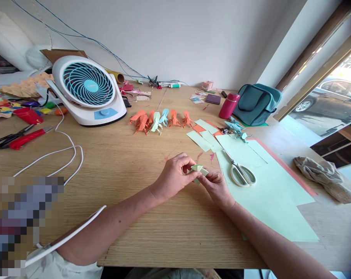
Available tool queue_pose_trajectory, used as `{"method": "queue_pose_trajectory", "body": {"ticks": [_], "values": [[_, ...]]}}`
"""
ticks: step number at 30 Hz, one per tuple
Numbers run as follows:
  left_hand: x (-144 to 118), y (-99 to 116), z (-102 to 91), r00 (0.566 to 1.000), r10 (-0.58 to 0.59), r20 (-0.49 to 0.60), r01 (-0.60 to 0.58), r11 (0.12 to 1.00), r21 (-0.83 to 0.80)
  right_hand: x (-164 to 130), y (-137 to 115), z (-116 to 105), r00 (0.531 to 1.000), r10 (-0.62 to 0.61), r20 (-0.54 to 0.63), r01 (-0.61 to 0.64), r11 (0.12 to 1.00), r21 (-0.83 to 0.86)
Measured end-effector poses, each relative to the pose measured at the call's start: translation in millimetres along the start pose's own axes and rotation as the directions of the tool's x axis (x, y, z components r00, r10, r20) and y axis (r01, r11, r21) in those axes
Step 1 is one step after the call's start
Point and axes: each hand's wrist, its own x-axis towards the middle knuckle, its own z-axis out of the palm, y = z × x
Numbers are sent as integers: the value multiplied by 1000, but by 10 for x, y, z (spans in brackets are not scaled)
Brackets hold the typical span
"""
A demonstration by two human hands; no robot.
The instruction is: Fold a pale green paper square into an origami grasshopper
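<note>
A small, partly folded piece of pale green paper (199, 169) is pinched between both my hands just above the wooden table (129, 162). My left hand (175, 176) grips its left side with thumb and fingers. From the right, my right hand (217, 188) holds the lower edge. White-handled scissors (239, 170) lie shut on a large pale green sheet (268, 193) just right of my hands. Farther back stands a row of finished orange and light green or blue folded paper figures (159, 119).
A white and blue desk fan (88, 91) stands at the back left, its white cable (59, 155) looping over the table. Red-handled tools (24, 137) lie far left. A pink bottle (229, 105) and a teal bag (256, 104) sit back right, a crumpled cloth (326, 174) far right.
</note>
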Motion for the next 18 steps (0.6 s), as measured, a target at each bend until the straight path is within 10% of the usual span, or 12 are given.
{"method": "queue_pose_trajectory", "body": {"ticks": [18], "values": [[-9,56,-15,1000,4,-6,-4,1000,-5,2,58,-20,999,-18,39,18,1000,-12]]}}
